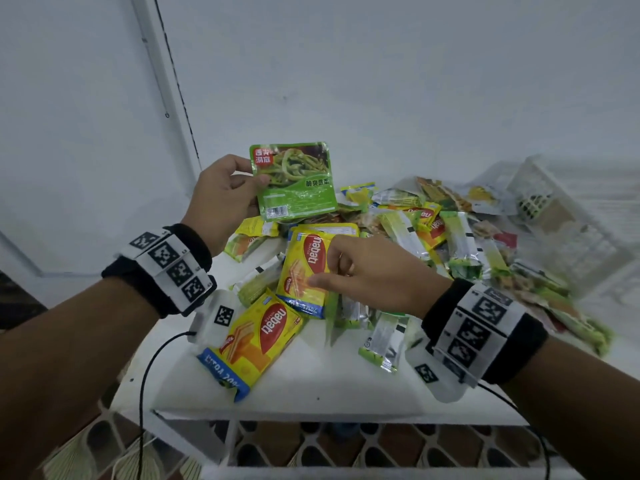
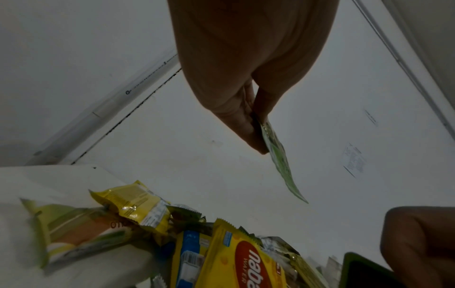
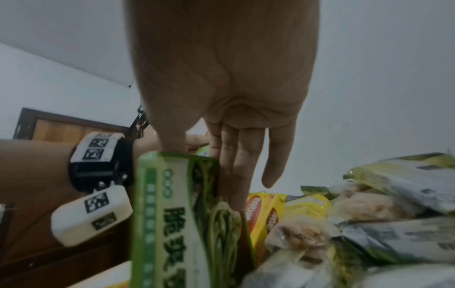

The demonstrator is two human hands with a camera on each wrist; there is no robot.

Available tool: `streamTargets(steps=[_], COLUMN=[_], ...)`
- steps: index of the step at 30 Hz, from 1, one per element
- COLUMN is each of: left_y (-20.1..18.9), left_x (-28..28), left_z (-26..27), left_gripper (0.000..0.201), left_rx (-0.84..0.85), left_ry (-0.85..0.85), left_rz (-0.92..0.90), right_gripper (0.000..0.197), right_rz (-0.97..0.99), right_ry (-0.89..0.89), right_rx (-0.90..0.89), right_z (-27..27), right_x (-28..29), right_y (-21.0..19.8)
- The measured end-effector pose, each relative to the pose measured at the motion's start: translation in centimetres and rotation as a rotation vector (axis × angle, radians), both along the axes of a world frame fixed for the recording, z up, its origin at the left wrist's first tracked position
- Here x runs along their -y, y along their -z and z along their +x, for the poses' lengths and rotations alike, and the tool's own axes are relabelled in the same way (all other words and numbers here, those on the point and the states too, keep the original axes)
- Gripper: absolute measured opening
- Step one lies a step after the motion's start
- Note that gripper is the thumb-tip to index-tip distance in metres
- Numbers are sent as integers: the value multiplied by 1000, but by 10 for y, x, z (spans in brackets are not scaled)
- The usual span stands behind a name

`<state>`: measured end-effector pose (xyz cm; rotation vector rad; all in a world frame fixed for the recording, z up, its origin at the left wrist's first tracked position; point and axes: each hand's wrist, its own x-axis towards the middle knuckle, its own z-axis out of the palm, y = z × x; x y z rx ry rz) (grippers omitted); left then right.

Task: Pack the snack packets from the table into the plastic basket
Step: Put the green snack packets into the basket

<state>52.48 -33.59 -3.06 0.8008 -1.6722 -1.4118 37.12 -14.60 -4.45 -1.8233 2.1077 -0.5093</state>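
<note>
Packets (image 1: 433,237) lie heaped across the middle of the frame on the white table (image 1: 329,386); the plastic basket (image 1: 568,216) sits blurred at the far right edge. The left hand (image 1: 221,199), upper centre, pinches a green packet (image 1: 294,181) by one edge between thumb and fingers, lifted off the pile. The right hand (image 1: 367,275), just below, pinches a yellow wafer packet (image 1: 308,268) tilted up against the heap. I reckon the glossy green packet could slip from so thin an edge grip on the long carry rightwards, and tugging the wafer packet free may drag neighbours off the near table edge
</note>
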Motion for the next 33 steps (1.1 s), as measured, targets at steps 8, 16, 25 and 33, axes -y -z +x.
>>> streamTargets(steps=[8, 16, 25, 33], left_y=[-6, -3, -21, -31], left_x=[-2, -50, -116, -167], left_z=[-34, -110, -206, -268], left_gripper=[18, 14, 5, 7], left_rx=[-45, -59, -51, -37], left_ry=[112, 260, 301, 204], left_rz=[-32, -14, -56, -61], right_gripper=[31, 18, 20, 21], right_rz=[-172, -398, -500, -450], right_ry=[311, 713, 775, 690], right_rx=[272, 471, 559, 574], right_z=[-38, -100, -192, -274], right_x=[-38, -102, -169, -204], right_y=[-7, 1, -10, -27])
